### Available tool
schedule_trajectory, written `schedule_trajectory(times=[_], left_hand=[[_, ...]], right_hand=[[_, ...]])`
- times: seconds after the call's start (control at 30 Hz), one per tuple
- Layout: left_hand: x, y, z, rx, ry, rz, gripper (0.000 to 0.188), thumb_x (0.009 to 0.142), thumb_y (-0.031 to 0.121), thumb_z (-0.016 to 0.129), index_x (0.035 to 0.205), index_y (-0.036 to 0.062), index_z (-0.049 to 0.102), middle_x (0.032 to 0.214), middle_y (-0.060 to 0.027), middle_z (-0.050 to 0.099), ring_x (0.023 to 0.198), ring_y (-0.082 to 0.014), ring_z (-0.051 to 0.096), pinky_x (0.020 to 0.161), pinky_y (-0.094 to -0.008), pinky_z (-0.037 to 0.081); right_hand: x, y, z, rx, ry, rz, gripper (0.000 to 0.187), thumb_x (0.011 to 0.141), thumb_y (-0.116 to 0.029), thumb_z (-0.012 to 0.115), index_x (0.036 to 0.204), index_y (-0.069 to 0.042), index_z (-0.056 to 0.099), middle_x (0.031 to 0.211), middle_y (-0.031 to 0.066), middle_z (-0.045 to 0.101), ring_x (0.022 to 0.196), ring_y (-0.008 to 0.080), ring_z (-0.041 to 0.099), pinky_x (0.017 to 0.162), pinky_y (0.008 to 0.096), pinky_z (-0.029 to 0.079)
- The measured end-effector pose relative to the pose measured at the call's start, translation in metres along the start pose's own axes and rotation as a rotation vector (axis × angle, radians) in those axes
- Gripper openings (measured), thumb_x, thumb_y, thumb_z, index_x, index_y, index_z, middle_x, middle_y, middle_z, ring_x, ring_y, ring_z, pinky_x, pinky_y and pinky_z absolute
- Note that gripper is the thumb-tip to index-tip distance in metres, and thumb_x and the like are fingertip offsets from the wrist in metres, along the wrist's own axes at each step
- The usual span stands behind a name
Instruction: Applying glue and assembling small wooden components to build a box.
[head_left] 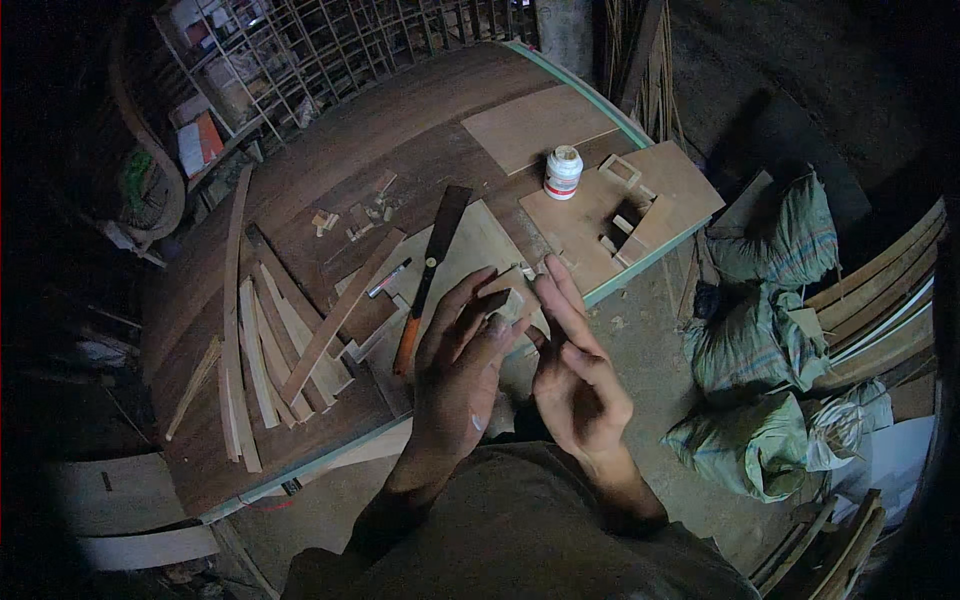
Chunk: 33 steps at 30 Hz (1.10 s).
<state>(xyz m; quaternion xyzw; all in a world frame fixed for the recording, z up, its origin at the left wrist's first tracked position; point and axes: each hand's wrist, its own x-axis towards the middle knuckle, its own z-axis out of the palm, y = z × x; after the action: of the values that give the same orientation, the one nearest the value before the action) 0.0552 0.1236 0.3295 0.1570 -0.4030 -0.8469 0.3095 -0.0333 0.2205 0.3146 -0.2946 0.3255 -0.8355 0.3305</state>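
Note:
My left hand (455,365) is closed around a small wooden block (508,303), held up over the near edge of the workbench. Close beside the block, my right hand (582,385) has its fingers stretched out; its fingertips come near the block's right side, and I cannot tell whether they touch it. A saw with a dark blade and orange handle (408,342) lies just left of my left hand. Under and beyond my hands is a pale wooden board (485,235). A marker pen (388,278) rests near the saw.
Wooden strips (265,350) fan out on the workbench (340,150) at left. An open white bottle (564,174) stands at the far right near a small wooden frame (620,170). Wood offcuts (370,215) lie beyond the strips. Green woven sacks (750,340) sit on the floor at right.

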Motion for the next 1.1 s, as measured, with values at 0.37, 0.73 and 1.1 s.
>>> schedule_trajectory(times=[0.37, 0.73, 1.1], left_hand=[[0.001, 0.006, 0.009, 0.291, 0.025, 0.044, 0.047, 0.096, 0.019, 0.057, 0.137, -0.0015, 0.046, 0.134, -0.0155, 0.051, 0.126, -0.0219, 0.048, 0.109, -0.0342, 0.036], [0.006, 0.001, 0.0, 0.335, 0.038, 0.145, 0.044, 0.095, 0.015, 0.06, 0.134, -0.0017, 0.05, 0.128, -0.016, 0.057, 0.121, -0.0206, 0.052, 0.104, -0.0356, 0.041], [0.009, -0.002, 0.001, 0.319, -0.006, 0.238, 0.042, 0.099, 0.018, 0.053, 0.137, -0.0002, 0.047, 0.131, -0.0157, 0.052, 0.118, -0.0225, 0.054, 0.101, -0.037, 0.045]], right_hand=[[0.001, -0.008, -0.009, -0.586, -0.055, -0.038, 0.057, 0.082, -0.005, 0.044, 0.139, -0.006, 0.053, 0.159, 0.018, 0.011, 0.148, 0.0317, 0.01, 0.118, 0.0464, 0.012], [-0.012, -0.01, -0.009, -0.868, 0.064, -0.097, 0.056, 0.08, 0.003, 0.042, 0.132, -0.009, 0.06, 0.153, 0.022, 0.022, 0.143, 0.0357, 0.024, 0.112, 0.0462, 0.029], [-0.001, -0.005, 0.005, -0.919, 0.17, -0.273, 0.036, 0.091, -0.012, 0.056, 0.126, -0.004, 0.061, 0.15, 0.0198, 0.032, 0.141, 0.0351, 0.029, 0.114, 0.0483, 0.023]])
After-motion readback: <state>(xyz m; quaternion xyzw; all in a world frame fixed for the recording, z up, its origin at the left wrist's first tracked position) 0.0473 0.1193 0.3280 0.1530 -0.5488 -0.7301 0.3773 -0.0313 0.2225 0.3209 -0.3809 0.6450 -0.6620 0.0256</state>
